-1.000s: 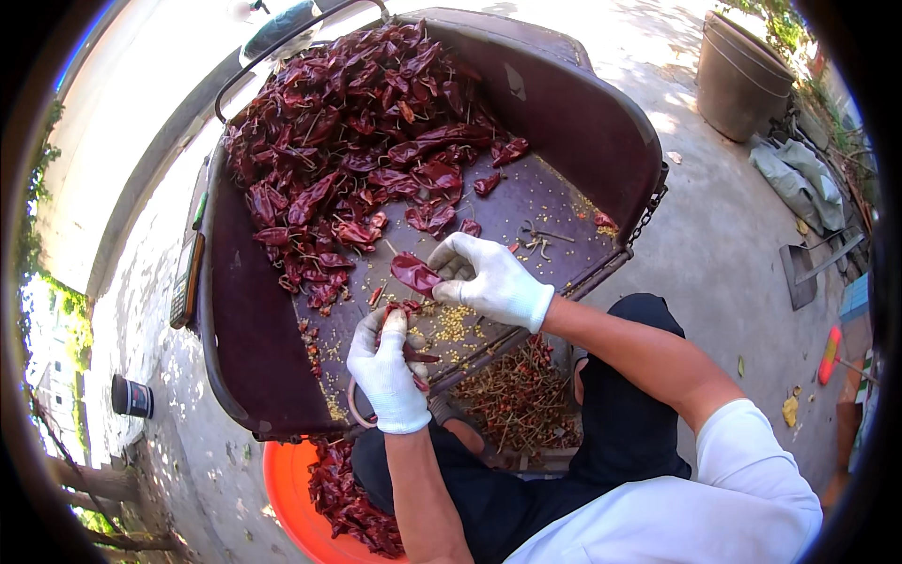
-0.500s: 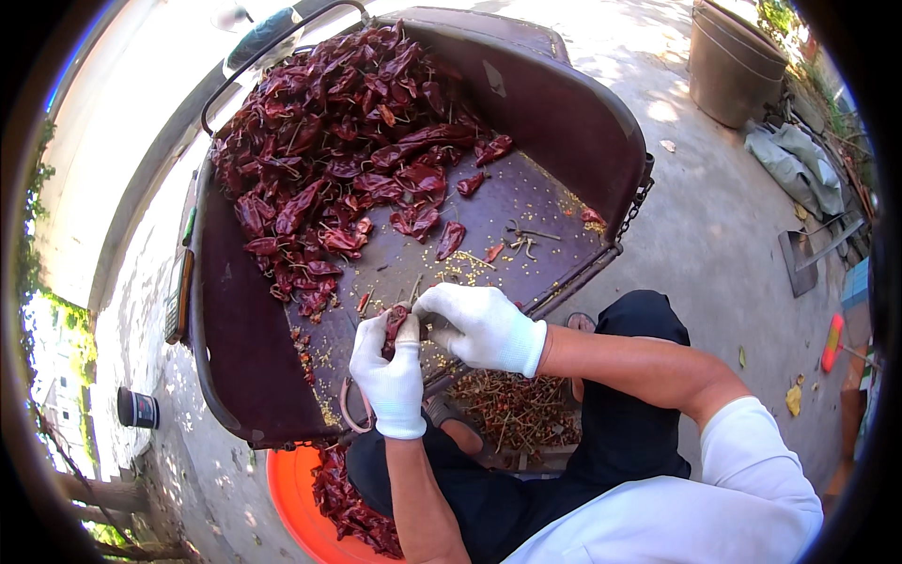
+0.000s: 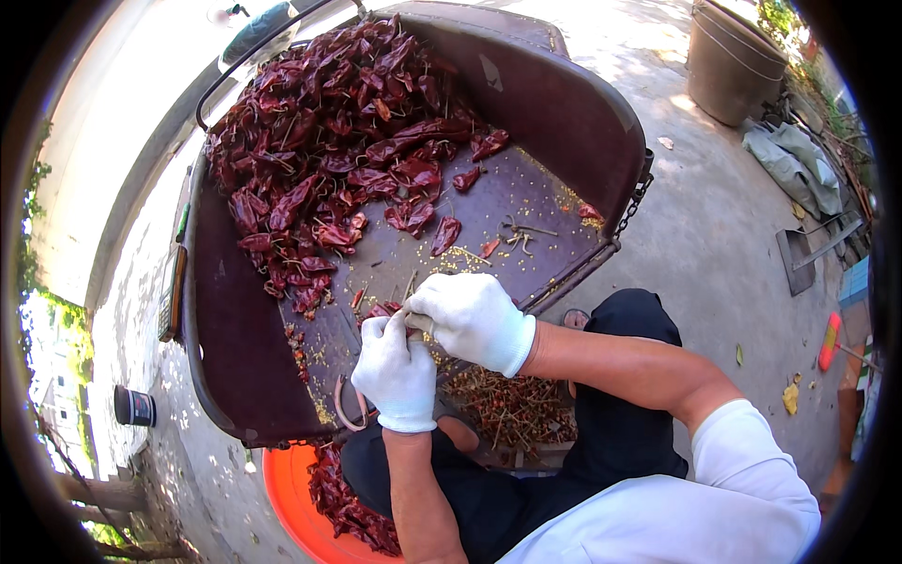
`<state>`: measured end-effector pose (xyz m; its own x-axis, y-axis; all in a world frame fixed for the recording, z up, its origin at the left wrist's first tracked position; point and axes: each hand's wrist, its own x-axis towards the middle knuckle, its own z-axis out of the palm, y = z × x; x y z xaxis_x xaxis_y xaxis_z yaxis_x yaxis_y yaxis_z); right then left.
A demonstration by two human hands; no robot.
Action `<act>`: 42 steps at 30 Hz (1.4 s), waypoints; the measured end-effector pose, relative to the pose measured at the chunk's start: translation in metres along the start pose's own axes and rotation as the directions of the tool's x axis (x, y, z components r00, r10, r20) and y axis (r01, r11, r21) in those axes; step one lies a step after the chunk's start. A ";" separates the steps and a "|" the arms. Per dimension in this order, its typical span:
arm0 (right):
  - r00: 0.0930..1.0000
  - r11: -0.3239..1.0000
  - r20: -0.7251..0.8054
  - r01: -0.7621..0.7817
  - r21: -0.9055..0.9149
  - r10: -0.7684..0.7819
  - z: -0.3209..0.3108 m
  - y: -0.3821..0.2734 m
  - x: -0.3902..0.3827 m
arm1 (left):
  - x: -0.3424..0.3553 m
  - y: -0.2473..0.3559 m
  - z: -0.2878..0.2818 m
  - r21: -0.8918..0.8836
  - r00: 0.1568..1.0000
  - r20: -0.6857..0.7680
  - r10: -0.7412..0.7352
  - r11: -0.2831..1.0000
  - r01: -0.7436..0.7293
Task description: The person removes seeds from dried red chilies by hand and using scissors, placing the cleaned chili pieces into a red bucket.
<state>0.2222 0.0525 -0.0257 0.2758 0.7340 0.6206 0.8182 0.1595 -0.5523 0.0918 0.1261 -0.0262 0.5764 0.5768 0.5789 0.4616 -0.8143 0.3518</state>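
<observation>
Wrinkled dark-red dried chillies (image 3: 329, 141) heap at upper left. At centre, the white-gloved left hand (image 3: 393, 371) curls closed on a mostly hidden dark-red dried chilli (image 3: 381, 308); the white-gloved right hand (image 3: 473, 318) adjoins it, fingers bent, their closure and hold hidden.

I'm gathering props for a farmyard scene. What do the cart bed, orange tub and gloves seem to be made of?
Cart bed: probably metal, painted purple-brown with a low sheen; a pale patch suggests worn paint.
Orange tub: likely smooth plastic, judging by its bright, even colour.
Gloves: apparently matte white knit, with ribbed-looking cuffs; any palm coating is hidden.
</observation>
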 end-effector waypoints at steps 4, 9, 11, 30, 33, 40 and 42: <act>0.990 0.972 -0.033 -0.130 0.195 0.139 0.000 0.002 0.004 | 0.002 -0.003 -0.001 -0.219 1.000 0.004 -0.009 0.976 0.010; 0.657 0.189 0.483 -0.684 0.704 0.579 -0.014 0.003 0.021 | 0.002 0.000 0.002 -0.522 0.980 0.056 -0.191 0.831 0.191; 0.606 -0.042 0.552 -0.650 0.758 0.572 -0.011 0.008 0.021 | 0.001 0.002 0.002 -0.644 0.940 0.139 -0.313 0.692 0.326; 0.885 0.723 0.255 -0.123 -0.680 0.390 -0.005 0.083 0.035 | 0.006 0.005 -0.026 -0.787 0.745 0.579 -0.330 0.010 0.616; 0.895 0.747 0.262 -0.111 -0.655 0.362 0.002 0.091 0.034 | 0.006 0.003 -0.026 -0.796 0.732 0.552 -0.400 0.009 0.605; 0.917 0.900 0.193 -0.269 -0.342 0.348 -0.001 0.073 0.022 | 0.005 -0.008 -0.015 -0.794 0.761 0.443 -0.475 0.186 0.578; 0.870 0.892 0.212 -0.408 -0.197 0.445 -0.013 0.062 0.028 | 0.005 -0.005 -0.014 -0.753 0.772 0.401 -0.493 0.302 0.584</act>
<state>0.2873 0.0743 -0.0358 0.4966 0.8499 0.1761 0.7165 -0.2869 -0.6358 0.0828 0.1327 -0.0144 0.4875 0.8729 -0.0219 -0.0318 0.0429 0.9986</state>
